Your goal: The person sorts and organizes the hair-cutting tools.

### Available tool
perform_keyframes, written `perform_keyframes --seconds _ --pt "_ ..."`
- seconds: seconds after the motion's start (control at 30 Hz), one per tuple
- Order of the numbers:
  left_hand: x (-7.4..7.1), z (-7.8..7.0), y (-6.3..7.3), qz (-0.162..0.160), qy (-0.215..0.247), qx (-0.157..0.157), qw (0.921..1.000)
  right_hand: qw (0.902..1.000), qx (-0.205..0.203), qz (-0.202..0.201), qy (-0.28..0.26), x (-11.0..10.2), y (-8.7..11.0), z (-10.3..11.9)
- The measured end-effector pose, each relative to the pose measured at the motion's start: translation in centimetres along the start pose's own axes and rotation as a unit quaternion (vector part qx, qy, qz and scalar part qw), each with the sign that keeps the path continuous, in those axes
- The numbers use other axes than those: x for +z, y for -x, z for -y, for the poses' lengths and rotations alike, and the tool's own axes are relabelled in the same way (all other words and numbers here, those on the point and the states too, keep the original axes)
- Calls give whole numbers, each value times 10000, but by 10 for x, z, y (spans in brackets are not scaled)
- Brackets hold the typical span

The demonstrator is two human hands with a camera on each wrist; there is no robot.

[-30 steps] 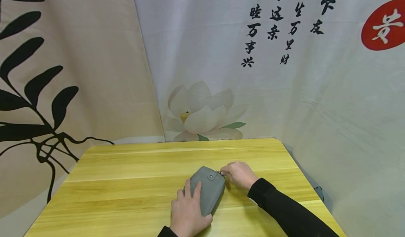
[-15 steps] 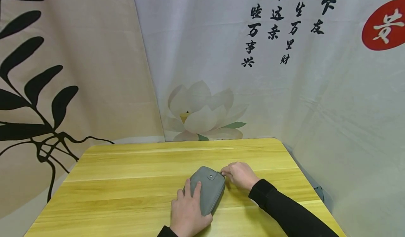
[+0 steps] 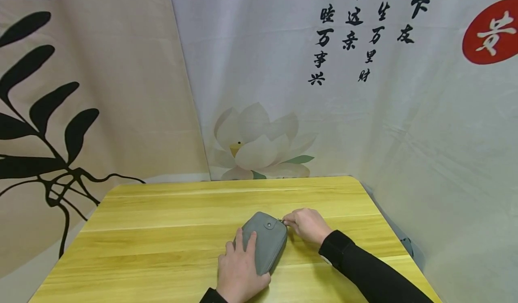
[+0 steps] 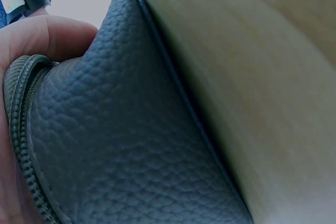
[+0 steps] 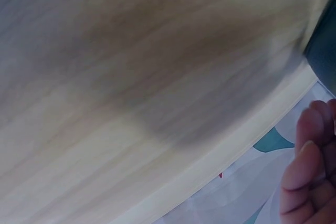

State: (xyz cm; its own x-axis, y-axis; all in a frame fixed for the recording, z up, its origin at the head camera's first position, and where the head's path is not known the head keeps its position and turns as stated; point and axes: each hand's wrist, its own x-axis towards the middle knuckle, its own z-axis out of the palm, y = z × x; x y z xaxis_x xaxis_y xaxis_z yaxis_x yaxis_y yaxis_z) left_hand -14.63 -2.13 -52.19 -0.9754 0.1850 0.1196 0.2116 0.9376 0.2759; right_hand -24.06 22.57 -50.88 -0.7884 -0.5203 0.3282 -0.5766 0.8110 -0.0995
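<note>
A grey pebbled-leather zip pouch [image 3: 270, 244] with a small snap tab lies on the table in the head view. My left hand [image 3: 241, 269] holds its near left part, fingers spread over the top and thumb at the near end. In the left wrist view, that hand lies along the zipper [image 4: 23, 124], which curves round the pouch's side. At the far right corner, my right hand [image 3: 308, 225] pinches the zipper pull, mostly hidden by the fingertips. The right wrist view shows curled fingers [image 5: 304, 169] beside the dark edge of the pouch [image 5: 324, 51].
The yellow wood-grain table [image 3: 162, 231] extends around both hands. Behind it hangs a pale cloth backdrop [image 3: 251, 69] with a printed lotus, dark leaves and writing. Another light cloth [image 3: 453, 159] hangs close along the right side.
</note>
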Motion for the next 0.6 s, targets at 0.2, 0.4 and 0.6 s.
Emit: perform_keyframes --seconds 0.2,0.4,0.6 --pt "-1 0 0 -24 2 18 10000 10000 4 8 -48 -2 0 1" --pt "-2 0 -2 68 -12 -18 10000 9999 75 11 -77 -2 3 0" --pt "-1 0 -1 23 17 8 10000 9999 109 64 -46 -2 7 -2"
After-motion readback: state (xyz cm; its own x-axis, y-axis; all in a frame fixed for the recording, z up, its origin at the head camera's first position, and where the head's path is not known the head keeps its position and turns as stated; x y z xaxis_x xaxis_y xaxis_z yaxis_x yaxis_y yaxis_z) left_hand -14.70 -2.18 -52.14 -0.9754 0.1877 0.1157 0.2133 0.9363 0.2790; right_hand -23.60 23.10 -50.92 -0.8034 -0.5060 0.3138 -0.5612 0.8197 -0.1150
